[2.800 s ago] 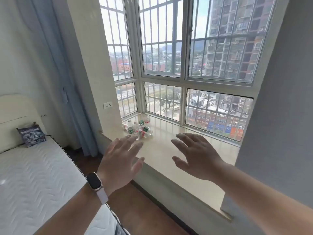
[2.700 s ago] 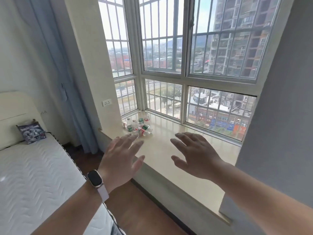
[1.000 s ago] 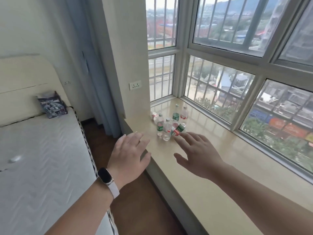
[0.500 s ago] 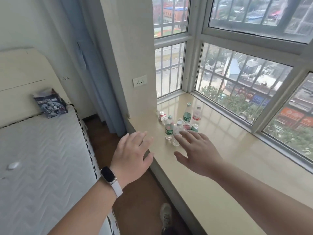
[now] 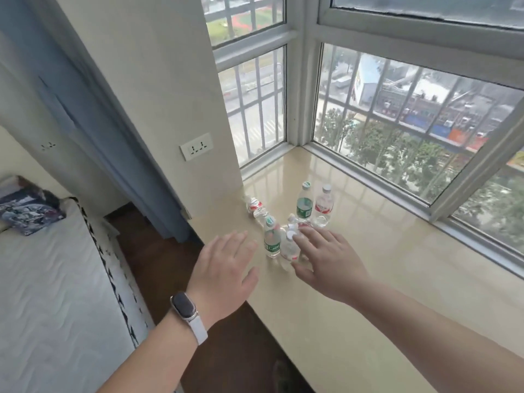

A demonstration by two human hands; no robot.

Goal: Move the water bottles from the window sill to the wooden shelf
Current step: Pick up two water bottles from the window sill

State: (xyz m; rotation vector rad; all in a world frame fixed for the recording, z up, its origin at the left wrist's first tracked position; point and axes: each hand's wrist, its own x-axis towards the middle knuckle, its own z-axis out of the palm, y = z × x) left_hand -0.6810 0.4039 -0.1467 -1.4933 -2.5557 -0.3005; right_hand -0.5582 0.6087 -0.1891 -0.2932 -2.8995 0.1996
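Observation:
Several small clear water bottles stand and lie in a cluster on the beige window sill point(image 5: 368, 279) near its left corner. A green-label bottle point(image 5: 271, 239) stands nearest my left hand. A red-label bottle point(image 5: 289, 246) stands beside it. Two more, green-label point(image 5: 304, 204) and red-label point(image 5: 322, 205), stand behind. One bottle point(image 5: 255, 207) lies on its side by the wall. My left hand point(image 5: 224, 268) hovers open just left of the cluster. My right hand point(image 5: 326, 258) is open, its fingertips at the red-label bottle's cap, partly hiding bottles behind. No wooden shelf is in view.
A bed with a white mattress point(image 5: 51, 293) and a dark printed cushion point(image 5: 28, 208) lies at the left. A blue curtain point(image 5: 107, 137) hangs beside the wall pillar with a socket point(image 5: 196, 146). Barred windows point(image 5: 397, 123) enclose the sill. Dark wood floor point(image 5: 226, 350) runs between bed and sill.
The view has moved closer to the sill and tilted down. Both open hands have come up to the bottle cluster, the right fingertips now reaching the nearest bottles.

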